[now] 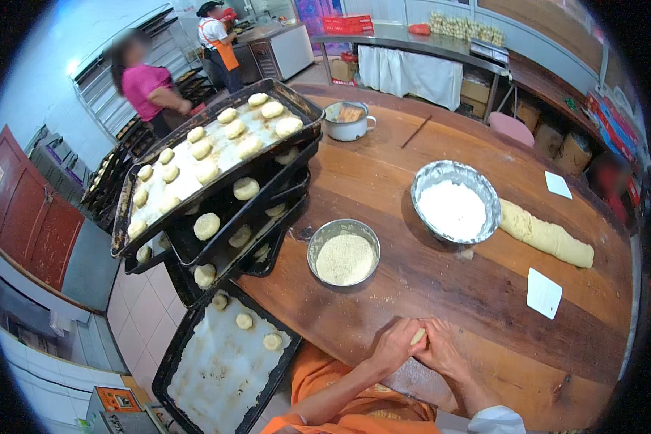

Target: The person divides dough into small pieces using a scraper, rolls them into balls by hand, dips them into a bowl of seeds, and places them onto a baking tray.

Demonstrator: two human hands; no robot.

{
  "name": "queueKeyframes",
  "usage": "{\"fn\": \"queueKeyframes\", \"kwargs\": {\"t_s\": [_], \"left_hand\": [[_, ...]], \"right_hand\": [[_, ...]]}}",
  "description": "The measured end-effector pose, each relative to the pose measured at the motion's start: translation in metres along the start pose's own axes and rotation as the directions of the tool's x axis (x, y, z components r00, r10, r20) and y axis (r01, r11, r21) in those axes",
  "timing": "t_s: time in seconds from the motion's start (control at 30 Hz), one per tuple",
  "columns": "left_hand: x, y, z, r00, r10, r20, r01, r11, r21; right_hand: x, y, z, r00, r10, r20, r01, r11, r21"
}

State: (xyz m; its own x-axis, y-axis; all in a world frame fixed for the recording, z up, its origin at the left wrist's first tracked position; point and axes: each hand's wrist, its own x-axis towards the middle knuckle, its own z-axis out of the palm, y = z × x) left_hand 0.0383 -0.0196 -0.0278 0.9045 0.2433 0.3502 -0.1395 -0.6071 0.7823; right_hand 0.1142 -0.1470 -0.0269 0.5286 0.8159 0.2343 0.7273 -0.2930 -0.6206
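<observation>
My left hand (pixel 398 347) and my right hand (pixel 439 347) are closed together around a small pale dough piece (pixel 417 336) above the wooden table (pixel 484 304), near its front edge. Just beyond them sit a steel bowl of coarse pale powder (pixel 343 259) and a larger bowl of white powder (pixel 453 210). A long dough roll (pixel 550 239) lies right of that bowl. A white scraper (pixel 544 293) lies below the roll. A lined tray (pixel 217 369) with a few flattened dough rounds is beside me at the lower left, partly under the stacked trays.
Stacked black trays of dough rounds (pixel 282 173) rise at the left. An enamel mug (pixel 343 126), thin stick (pixel 416 132) and second scraper (pixel 558 184) are on the table. Two people (pixel 148 87) (pixel 220 54) stand behind the trays; another person (pixel 607 188) is at the far right.
</observation>
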Motion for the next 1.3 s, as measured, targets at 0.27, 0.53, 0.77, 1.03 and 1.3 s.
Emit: {"fn": "queueKeyframes", "kwargs": {"t_s": [0.27, 0.53, 0.77, 1.03, 1.3], "left_hand": [[0.004, 0.003, -0.015, 0.830, -0.542, 0.130, 0.477, 0.570, -0.668], [0.002, 0.044, -0.011, 0.938, -0.093, -0.334, -0.123, 0.810, -0.573], [-0.010, 0.046, -0.036, 0.978, -0.074, -0.194, -0.075, 0.746, -0.662], [-0.038, 0.043, -0.032, 0.990, 0.064, -0.129, -0.122, 0.847, -0.518], [-0.001, 0.045, -0.058, 0.971, 0.055, -0.234, -0.150, 0.901, -0.407]], "right_hand": [[0.007, -0.013, -0.037, 0.986, 0.071, 0.152, -0.087, 0.991, 0.103], [0.045, -0.093, -0.015, 0.934, 0.225, -0.279, 0.126, 0.522, 0.843], [0.048, -0.081, 0.009, 0.879, 0.156, -0.452, 0.242, 0.671, 0.701], [0.053, -0.110, 0.005, 0.919, 0.224, -0.324, 0.099, 0.665, 0.741], [0.055, -0.115, 0.005, 0.860, 0.506, -0.071, -0.030, 0.189, 0.981]]}}
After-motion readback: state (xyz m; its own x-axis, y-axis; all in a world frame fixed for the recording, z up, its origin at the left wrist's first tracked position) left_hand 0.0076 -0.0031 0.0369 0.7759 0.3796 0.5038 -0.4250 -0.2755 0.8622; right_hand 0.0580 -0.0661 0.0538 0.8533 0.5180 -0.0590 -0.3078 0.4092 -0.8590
